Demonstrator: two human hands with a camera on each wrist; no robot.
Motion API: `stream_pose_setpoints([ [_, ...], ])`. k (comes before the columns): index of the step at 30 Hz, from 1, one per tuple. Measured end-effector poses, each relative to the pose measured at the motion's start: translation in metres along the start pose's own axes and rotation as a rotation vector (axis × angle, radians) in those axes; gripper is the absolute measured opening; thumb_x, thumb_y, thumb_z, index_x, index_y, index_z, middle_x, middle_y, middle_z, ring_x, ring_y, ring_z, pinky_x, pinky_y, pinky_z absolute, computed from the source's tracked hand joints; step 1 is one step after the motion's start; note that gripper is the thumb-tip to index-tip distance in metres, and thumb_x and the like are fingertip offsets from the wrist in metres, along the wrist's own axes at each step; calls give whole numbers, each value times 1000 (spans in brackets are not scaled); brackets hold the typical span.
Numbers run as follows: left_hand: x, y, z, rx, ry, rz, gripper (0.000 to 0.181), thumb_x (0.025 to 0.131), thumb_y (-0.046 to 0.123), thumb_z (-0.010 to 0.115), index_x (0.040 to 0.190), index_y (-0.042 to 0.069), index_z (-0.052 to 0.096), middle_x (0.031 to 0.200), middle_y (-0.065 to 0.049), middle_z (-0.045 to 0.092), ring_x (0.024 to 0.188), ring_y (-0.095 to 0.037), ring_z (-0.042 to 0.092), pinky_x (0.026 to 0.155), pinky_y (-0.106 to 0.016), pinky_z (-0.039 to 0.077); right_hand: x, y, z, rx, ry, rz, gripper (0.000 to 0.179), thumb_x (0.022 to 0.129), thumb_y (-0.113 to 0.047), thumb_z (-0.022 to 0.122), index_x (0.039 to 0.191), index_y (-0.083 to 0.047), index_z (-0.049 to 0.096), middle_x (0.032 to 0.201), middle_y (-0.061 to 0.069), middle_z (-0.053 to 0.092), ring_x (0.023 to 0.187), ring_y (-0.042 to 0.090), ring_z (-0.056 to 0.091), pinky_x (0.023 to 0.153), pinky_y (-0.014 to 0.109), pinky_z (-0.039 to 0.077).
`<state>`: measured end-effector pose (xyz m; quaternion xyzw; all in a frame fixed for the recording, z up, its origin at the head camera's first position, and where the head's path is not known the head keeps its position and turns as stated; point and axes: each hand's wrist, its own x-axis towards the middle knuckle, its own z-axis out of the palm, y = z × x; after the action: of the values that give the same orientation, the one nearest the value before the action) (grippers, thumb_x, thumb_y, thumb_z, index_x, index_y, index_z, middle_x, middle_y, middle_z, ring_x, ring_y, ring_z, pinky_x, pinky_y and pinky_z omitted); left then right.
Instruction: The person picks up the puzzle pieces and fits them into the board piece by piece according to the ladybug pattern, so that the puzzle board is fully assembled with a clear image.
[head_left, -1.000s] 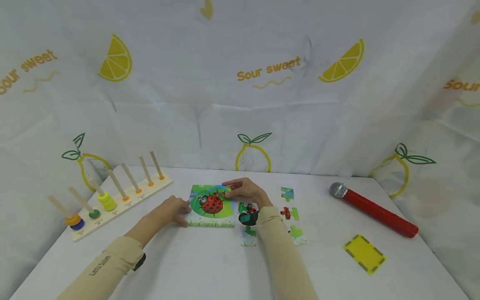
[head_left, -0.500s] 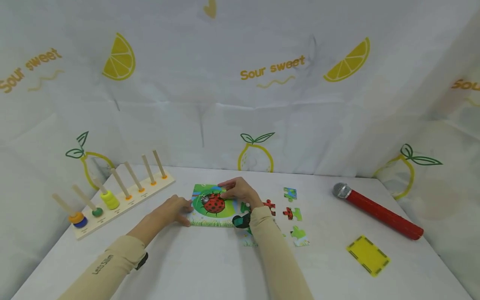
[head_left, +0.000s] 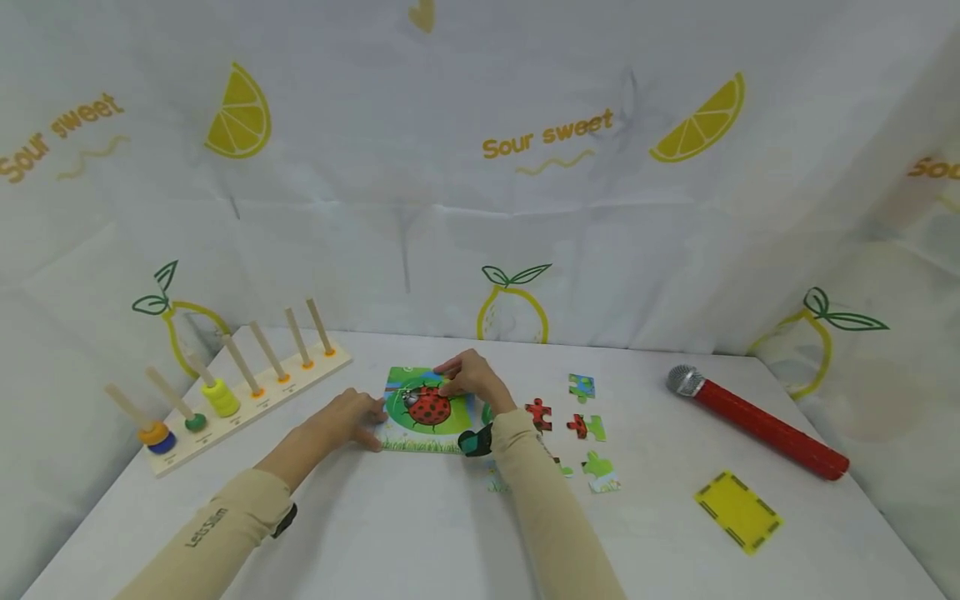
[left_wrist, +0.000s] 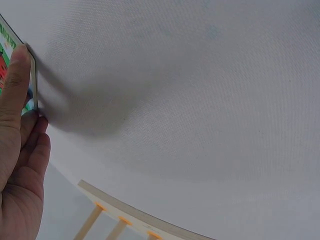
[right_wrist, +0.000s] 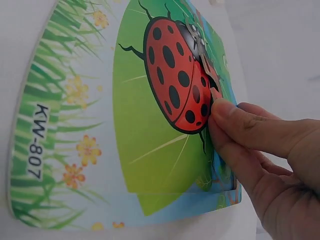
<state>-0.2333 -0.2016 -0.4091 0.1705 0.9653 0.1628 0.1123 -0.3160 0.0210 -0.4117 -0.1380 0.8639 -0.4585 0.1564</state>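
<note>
A square puzzle board (head_left: 408,440) printed with a ladybug lies flat on the white table. My left hand (head_left: 348,415) rests at its left edge. In the left wrist view, the thumb (left_wrist: 17,70) overlaps the board's edge, with the other fingers beside it. My right hand (head_left: 474,375) is over the board's upper right, pinching a thin jigsaw piece (right_wrist: 211,71) between thumb and index finger. The piece is tilted, close over the ladybug's upper edge, and mostly seen edge-on. Several loose jigsaw pieces (head_left: 538,414) lie right of the board, some hidden behind the right forearm.
A wooden stacking rack (head_left: 225,429) with upright pegs and a few coloured rings stands at the left. To the right lie a red toy microphone (head_left: 765,427) and a yellow rectangular plate (head_left: 738,510). A white lemon-print cloth (head_left: 390,167) hangs behind the table.
My right hand has moved slightly left over the board with the jigsaw piece, uncovering a red loose piece. The left hand stays at the board's edge.
</note>
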Motion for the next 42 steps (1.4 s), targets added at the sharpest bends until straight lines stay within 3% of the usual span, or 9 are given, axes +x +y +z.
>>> stream_pose_setpoints([
  [7, -2, 2, 1, 19, -5, 0, 48, 68, 20, 84, 109, -2, 70, 126, -19, 61, 103, -33, 56, 96, -46, 44, 1, -10, 5, -217, 45, -2, 33, 75, 0, 79, 107, -4, 74, 104, 13, 71, 101, 26, 64, 87, 34, 52],
  [15, -3, 2, 2, 17, 18, 24, 48, 67, 19, 85, 107, -2, 71, 124, -19, 61, 101, -33, 57, 94, -45, 45, -2, -4, 7, -244, 73, -22, 37, 74, -3, 81, 110, -5, 73, 104, 11, 71, 100, 25, 64, 87, 33, 51],
  [23, -3, 2, 2, 15, 20, 30, 47, 67, 20, 84, 107, -1, 71, 124, -19, 61, 100, -32, 57, 93, -45, 45, -10, 9, 11, 18, 217, -60, 36, 72, 8, 78, 107, 6, 69, 94, 18, 69, 83, 27, 65, 74, 32, 54],
  [29, -5, 1, 0, 9, 20, 31, 47, 68, 20, 84, 107, -1, 71, 125, -19, 61, 100, -31, 56, 93, -45, 45, -15, 11, 17, 136, 300, -102, 35, 69, 13, 76, 103, 11, 68, 93, 23, 69, 79, 29, 67, 69, 30, 56],
  [36, -5, -1, 1, 15, 36, 40, 43, 67, 20, 84, 104, 0, 72, 123, -19, 62, 97, -29, 56, 91, -44, 46, -18, 12, 19, 309, 327, -33, 39, 71, 16, 74, 108, 9, 67, 98, 23, 68, 88, 32, 67, 74, 33, 56],
  [42, -2, -2, 3, 8, 30, 32, 44, 68, 19, 84, 105, 0, 72, 125, -19, 61, 99, -30, 56, 93, -44, 45, -18, 18, 20, 362, 343, -41, 42, 71, 18, 73, 111, 9, 65, 102, 22, 67, 90, 31, 67, 74, 31, 56],
])
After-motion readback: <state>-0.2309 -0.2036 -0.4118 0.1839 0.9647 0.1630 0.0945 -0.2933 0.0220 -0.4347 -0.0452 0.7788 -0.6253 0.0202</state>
